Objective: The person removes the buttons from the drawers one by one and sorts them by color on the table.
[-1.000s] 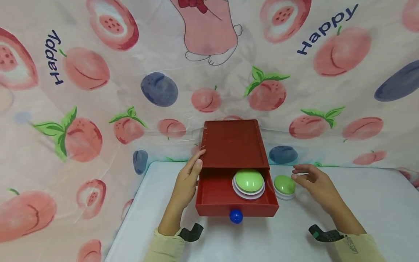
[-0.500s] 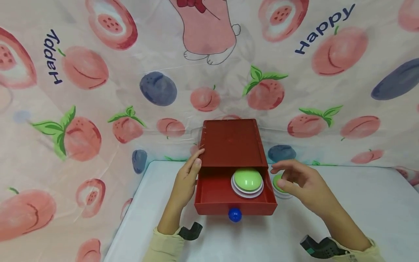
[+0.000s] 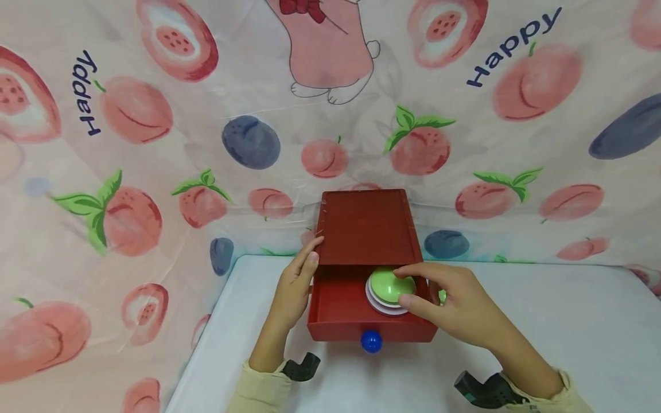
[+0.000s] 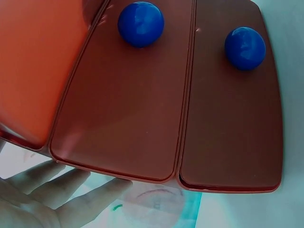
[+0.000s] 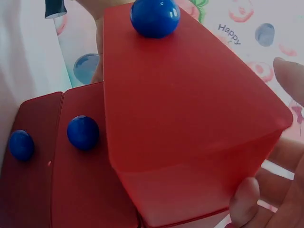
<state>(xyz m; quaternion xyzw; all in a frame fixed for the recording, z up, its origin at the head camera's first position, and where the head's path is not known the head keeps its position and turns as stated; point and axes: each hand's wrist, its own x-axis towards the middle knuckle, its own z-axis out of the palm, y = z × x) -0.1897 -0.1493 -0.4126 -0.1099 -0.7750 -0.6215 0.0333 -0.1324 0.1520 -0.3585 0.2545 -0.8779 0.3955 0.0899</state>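
Observation:
A small dark red drawer cabinet (image 3: 366, 226) has its top drawer (image 3: 338, 330) pulled out. In the drawer's right part sits a round push button (image 3: 384, 285) with a green dome and white base. My right hand (image 3: 459, 304) reaches over the drawer's right wall, index finger and thumb spread at the dome; whether they press it is unclear. My left hand (image 3: 292, 289) rests against the cabinet's left side with fingers extended. A second green button (image 3: 442, 296) stands right of the drawer, mostly hidden behind my right hand.
Below the open drawer are two closed drawers, each with a blue knob (image 4: 245, 48). The open drawer's own blue knob (image 3: 371, 342) juts toward me. The cabinet stands on a white table (image 3: 568, 321), with a fruit-printed cloth (image 3: 320, 126) behind it.
My right hand has moved left, from beside the outer button, over that one, to the button in the drawer. My left hand has stayed against the cabinet.

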